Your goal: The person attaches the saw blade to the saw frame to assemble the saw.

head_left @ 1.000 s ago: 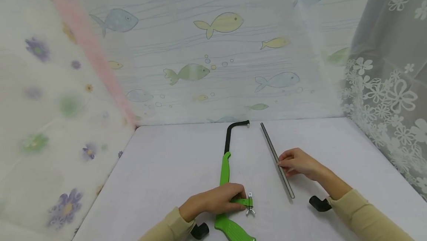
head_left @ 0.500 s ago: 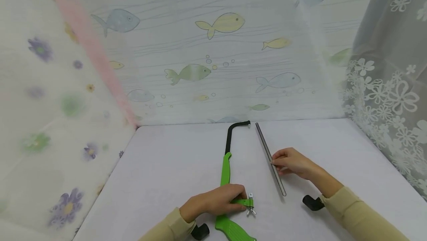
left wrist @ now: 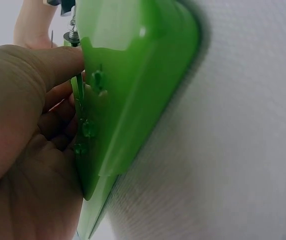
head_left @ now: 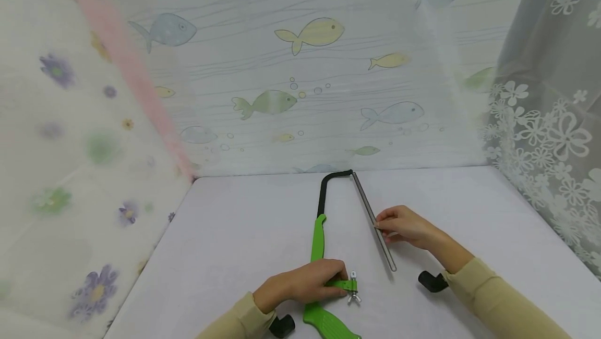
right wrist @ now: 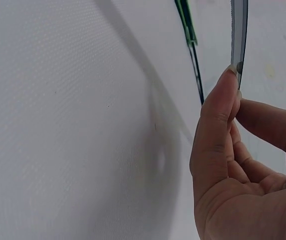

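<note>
A hacksaw frame (head_left: 317, 240) lies on the white table, its green body running away from me to a bent black bar (head_left: 322, 195). My left hand (head_left: 310, 281) grips the green body beside a short arm with a silver wing nut (head_left: 353, 299). In the left wrist view the thumb lies against the green frame (left wrist: 128, 100). My right hand (head_left: 406, 227) pinches a grey hacksaw blade (head_left: 366, 201) between thumb and fingers. Fine teeth line one edge of the blade (right wrist: 239, 30) in the right wrist view. The blade's far end is right at the black bar's tip; its near end points toward me, right of the wing nut.
Below the frame's short arm, the green handle (head_left: 331, 323) reaches the bottom of the head view. A fish-print curtain (head_left: 263, 68) hangs behind the table (head_left: 244, 219), with flowered cloth (head_left: 70, 193) at the left and lace (head_left: 554, 135) at the right.
My right hand has moved left with the blade, bringing its far end to the tip of the frame's black bar. My left hand and the hacksaw frame have stayed in place.
</note>
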A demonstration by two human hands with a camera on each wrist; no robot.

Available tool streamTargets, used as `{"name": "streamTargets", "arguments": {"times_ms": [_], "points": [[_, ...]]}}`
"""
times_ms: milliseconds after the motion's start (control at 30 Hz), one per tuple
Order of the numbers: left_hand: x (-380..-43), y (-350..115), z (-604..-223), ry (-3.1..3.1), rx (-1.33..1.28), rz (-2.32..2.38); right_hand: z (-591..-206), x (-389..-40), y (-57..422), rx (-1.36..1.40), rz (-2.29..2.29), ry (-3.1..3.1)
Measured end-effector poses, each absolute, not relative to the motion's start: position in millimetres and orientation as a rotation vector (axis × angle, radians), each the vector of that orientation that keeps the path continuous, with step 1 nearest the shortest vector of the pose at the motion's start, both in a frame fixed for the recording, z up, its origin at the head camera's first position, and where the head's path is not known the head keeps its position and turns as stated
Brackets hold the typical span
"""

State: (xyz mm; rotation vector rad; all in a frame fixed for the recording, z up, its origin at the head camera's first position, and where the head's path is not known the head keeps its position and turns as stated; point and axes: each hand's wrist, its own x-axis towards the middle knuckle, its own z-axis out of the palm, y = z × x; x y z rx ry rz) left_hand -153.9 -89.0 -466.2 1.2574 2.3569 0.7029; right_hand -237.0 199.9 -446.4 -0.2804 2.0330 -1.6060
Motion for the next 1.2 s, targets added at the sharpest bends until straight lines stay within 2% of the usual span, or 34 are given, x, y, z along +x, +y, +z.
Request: {"name": "streamTargets", "arguments": {"times_ms": [1200], "points": [[-155.2,-90.6,-470.8,2.365,1.294,0.712,-455.1,-241.9,191.6,-0.236,-1.651,1.951]]}}
